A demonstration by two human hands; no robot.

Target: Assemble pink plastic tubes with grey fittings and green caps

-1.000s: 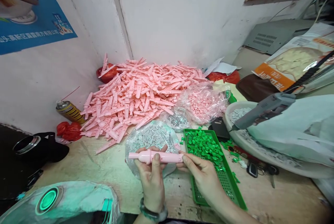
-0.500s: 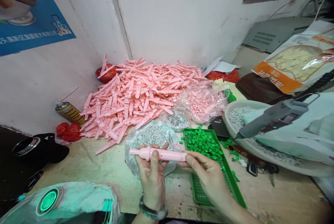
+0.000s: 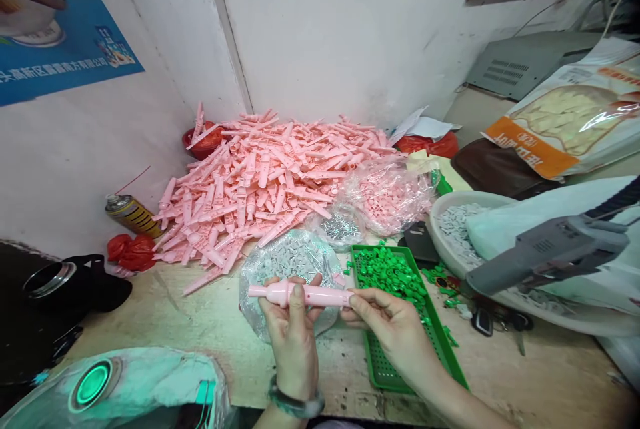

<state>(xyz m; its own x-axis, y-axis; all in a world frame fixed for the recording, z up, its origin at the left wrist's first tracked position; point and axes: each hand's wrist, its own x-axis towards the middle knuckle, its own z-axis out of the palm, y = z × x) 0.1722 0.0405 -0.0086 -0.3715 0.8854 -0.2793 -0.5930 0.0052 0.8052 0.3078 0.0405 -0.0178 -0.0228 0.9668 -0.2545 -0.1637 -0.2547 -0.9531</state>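
Observation:
A long pink plastic tube-shaped part [image 3: 320, 296] lies level across both hands, with a collar near its narrow left end. My left hand [image 3: 293, 329], with a bracelet at the wrist, is closed around its middle, thumb on top. At the wider right end, my right hand [image 3: 385, 322] pinches the tip between thumb and fingers; whether a small piece is also in that pinch is hidden. Just behind the hands lies a plastic bag of small white parts and metal pins [image 3: 295, 256]. Beside my right hand stands a green tray [image 3: 415, 259] holding small green parts.
A big heap of pink parts [image 3: 250, 182] fills the back. A bag of small pink pieces [image 3: 390, 196] and a bag of screws [image 3: 340, 226] adjoin it. A grey electric screwdriver [image 3: 545, 256] hangs over a white basin [image 3: 590, 326] at right. A spray can [image 3: 133, 212] leans at left.
The right hand has shifted slightly left over the part's end, covering more of it. The hanging screwdriver has swung right and down. The left hand keeps its hold.

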